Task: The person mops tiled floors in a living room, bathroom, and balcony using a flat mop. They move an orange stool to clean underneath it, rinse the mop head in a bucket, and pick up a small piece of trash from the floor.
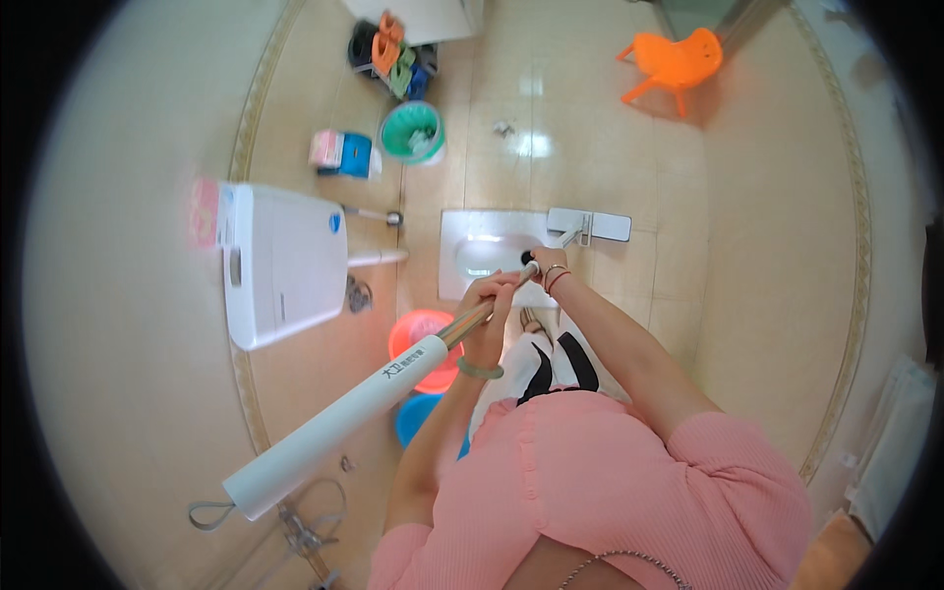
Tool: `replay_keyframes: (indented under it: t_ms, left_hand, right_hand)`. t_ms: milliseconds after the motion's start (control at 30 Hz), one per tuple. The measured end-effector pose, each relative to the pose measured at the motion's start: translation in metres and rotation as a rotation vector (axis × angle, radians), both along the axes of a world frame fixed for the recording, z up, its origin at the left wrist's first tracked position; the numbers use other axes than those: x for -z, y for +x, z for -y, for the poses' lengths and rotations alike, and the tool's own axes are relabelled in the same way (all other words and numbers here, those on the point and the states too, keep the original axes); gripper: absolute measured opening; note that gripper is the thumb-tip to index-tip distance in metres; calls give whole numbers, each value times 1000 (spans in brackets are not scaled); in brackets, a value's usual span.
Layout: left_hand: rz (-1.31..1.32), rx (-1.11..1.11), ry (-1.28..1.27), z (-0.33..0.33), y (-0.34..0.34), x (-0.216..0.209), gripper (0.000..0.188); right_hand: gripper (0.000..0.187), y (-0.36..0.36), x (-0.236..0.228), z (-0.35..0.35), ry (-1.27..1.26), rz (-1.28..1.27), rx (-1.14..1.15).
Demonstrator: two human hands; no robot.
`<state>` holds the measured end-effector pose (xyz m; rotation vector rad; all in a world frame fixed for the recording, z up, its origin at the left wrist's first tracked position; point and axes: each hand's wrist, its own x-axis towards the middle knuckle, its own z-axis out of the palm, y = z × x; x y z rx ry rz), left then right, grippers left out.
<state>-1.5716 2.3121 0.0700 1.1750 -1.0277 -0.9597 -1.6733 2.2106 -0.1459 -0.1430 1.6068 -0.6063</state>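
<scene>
Both my hands are closed round the long pole of a flat mop [467, 323]. My left hand [489, 298] wraps the metal shaft just past the thick white grip, which slants toward the lower left and ends in a grey loop. Farther down, my right hand [548, 264] grips the shaft near the mop's lower end. The flat rectangular mop head [605, 227] lies at the far right corner of a white squat toilet [457, 285], partly over its edge. Between my hands and the mop head the shaft is short to the eye.
A white cistern [290, 261] hangs on the left wall, its pipe leading toward the toilet. Red [408, 339] and blue [413, 418] basins stand by my left arm. Beyond are a green bin [386, 128], a tissue box [356, 154], a shoe rack [393, 64] and an orange chair [678, 61].
</scene>
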Motion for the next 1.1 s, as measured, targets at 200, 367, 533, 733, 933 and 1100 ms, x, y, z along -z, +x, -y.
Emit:
replay_keyframes:
  t_ms: [200, 367, 533, 733, 933, 1100]
  left_hand:
    - [-143, 173, -238, 88, -29, -40, 20]
    - [-95, 164, -331, 168, -56, -60, 23]
    - [-8, 201, -415, 252, -80, -77, 21]
    - [94, 158, -461, 336, -107, -105, 25]
    - [78, 102, -455, 439, -119, -108, 23]
    - [-58, 124, -470, 550, -115, -90, 17]
  right_hand:
    - [16, -32, -44, 88, -164, 140, 229]
    - [10, -43, -71, 176, -163, 605, 423]
    - [12, -62, -95, 271, 18, 865, 445]
    - [15, -73, -129, 372, 187, 880, 465]
    - [20, -81, -140, 484, 237, 961, 435]
    - [24, -90, -126, 596, 201, 996, 406]
